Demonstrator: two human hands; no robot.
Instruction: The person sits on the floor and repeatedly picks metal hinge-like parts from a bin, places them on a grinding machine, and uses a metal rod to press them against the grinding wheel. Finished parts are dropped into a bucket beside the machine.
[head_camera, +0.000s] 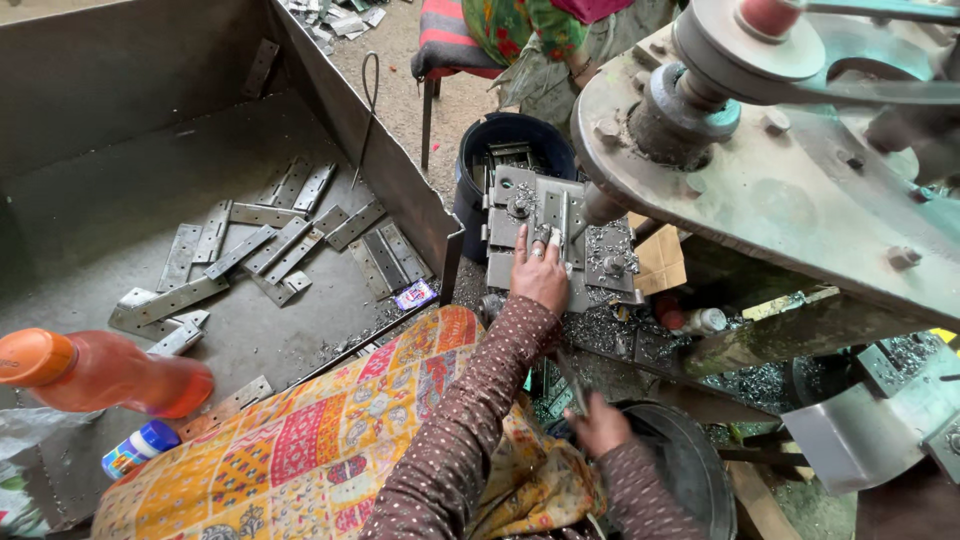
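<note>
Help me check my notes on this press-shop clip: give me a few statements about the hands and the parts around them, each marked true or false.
1. The left hand rests on the metal hinge piece set in the press fixture. True.
2. The right hand is raised up to the big flywheel. False: it is low, by the rim of a dark round bin.
3. Flat hinge plates lie loose in the large metal tray on the left. True.
4. The orange bottle stands upright inside the tray. False: it lies tilted at the near left edge of the view.
5. A blue bucket beyond the fixture holds metal parts. True.
</note>
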